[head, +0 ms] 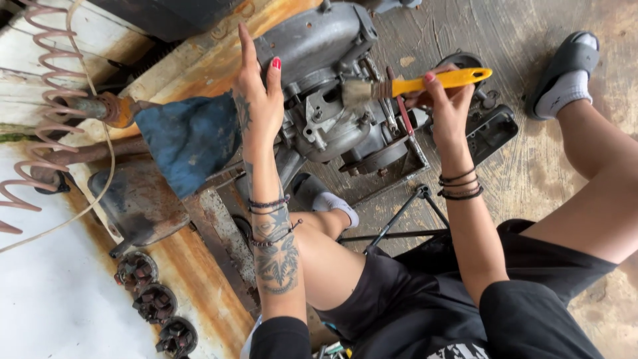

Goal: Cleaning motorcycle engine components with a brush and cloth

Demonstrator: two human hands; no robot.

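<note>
Seen from above, seated on a wooden floor [531, 166]. Right hand [446, 106] with fingers grasping a brush [425, 84] by its yellow handle, bristles laid against the grey engine [332, 86] between the knees, likely for reaching its crevices. Left hand [259, 100] raised beside the engine, fingers released and spread (holding nothing), just above a blue rag [189, 139]. Rusty surface [206, 60] to the left.

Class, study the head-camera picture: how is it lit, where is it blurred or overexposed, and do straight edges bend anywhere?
Head view: soft, even daylight with only faint shadows; the pale surface at lower left is washed out, nearly featureless; the right hand and yellow-handled brush are slightly soft, the bristles most; the left hand and grey engine look sharper; wide-angle bending shows at the edges, in the rusty bench.
</note>
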